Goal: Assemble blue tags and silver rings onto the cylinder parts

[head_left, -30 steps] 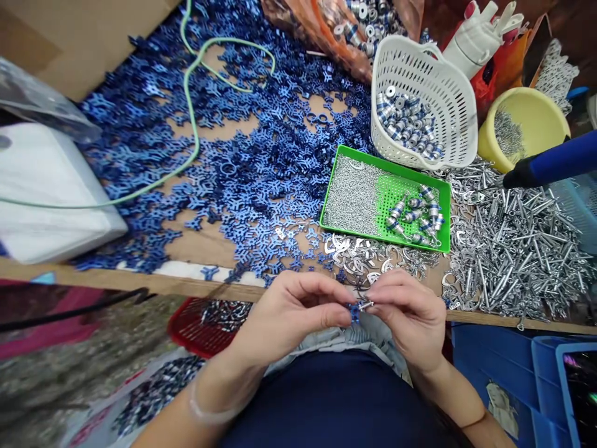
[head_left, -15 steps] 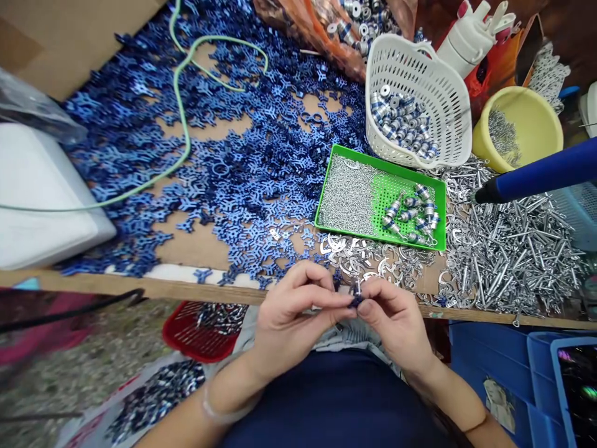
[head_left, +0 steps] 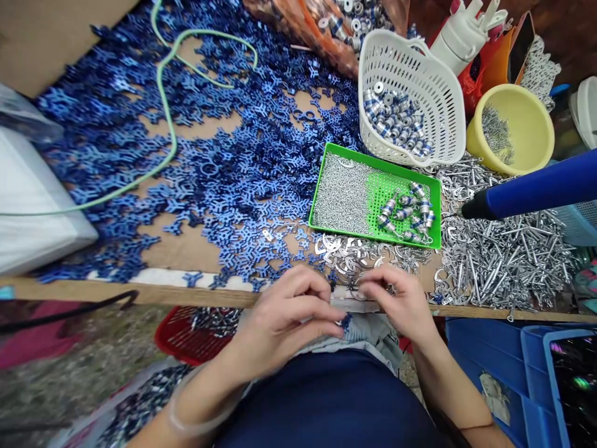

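Observation:
Near the table's front edge, my left hand (head_left: 293, 314) pinches a small dark blue piece (head_left: 346, 321) between thumb and fingers. To its right, apart from it, my right hand (head_left: 401, 302) is at the edge of the silver curved pieces (head_left: 345, 252), its thumb and index finger close together; what lies between them is too small to make out. Behind the hands stands a green tray (head_left: 379, 235) with tiny silver parts and several silver-and-blue cylinders (head_left: 403, 213). Flat blue branched pieces (head_left: 252, 186) cover the table's left side.
A white basket (head_left: 448, 99) and a yellow bowl (head_left: 532, 137) stand at the back right. Silver rods (head_left: 508, 249) are heaped below a blue pen-like tool (head_left: 536, 190). A green cord (head_left: 170, 118) crosses the left. Below the table are a red basket (head_left: 175, 339) and blue crates (head_left: 494, 348).
My hands have come apart. The right one has moved off the blue piece toward the silver curved pieces, while the left keeps the piece, slightly lower. The view has shifted a little.

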Tool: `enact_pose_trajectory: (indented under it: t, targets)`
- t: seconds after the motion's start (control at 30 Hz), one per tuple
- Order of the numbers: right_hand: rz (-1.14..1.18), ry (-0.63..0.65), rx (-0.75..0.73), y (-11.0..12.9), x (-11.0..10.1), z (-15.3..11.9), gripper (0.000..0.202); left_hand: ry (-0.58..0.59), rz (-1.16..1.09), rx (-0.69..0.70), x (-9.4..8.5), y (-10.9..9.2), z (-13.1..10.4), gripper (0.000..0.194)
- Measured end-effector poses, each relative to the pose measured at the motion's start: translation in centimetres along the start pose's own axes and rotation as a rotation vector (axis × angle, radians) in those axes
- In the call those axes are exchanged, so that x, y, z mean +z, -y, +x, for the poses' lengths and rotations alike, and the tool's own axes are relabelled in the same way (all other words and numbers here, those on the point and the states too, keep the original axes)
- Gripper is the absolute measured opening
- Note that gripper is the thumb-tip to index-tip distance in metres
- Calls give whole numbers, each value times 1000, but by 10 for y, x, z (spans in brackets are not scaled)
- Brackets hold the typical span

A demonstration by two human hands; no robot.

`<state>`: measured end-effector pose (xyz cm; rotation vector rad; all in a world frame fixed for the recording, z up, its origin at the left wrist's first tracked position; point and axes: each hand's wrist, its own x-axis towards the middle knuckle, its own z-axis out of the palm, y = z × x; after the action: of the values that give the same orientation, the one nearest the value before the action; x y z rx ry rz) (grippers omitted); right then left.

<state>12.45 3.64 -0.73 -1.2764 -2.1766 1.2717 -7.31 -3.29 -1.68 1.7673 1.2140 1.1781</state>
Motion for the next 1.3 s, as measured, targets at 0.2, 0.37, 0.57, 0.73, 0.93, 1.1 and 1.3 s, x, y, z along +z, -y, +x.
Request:
enact_pose_trajectory:
  t: [0.2, 0.37, 0.57, 0.73, 0.93, 1.1, 1.3]
  targets:
    - [-817, -133, -208, -16, 11, 9, 15, -133, 7, -41, 0, 3, 0, 10]
    - [-1108, -74, -405, -9, 13, 14, 19, -118, -49, -74, 2, 3, -2, 11]
    - [-1129, -20, -547, -12, 0, 24, 24, -186, -106, -88, 2, -1, -2, 10]
    - [-505, -193, -381, -1, -10, 12, 12, -252, -231, -135, 5, 0, -2, 9]
    - [120, -27, -357, 22, -7, -7, 15, -189, -365, -158, 10, 2, 3, 8]
    - [148, 4, -342, 21, -2, -6, 17, -197, -427, -140, 14, 0, 7, 8]
    - [180, 40, -164, 7, -6, -3, 16, -218, -513, -153, 14, 3, 1, 8]
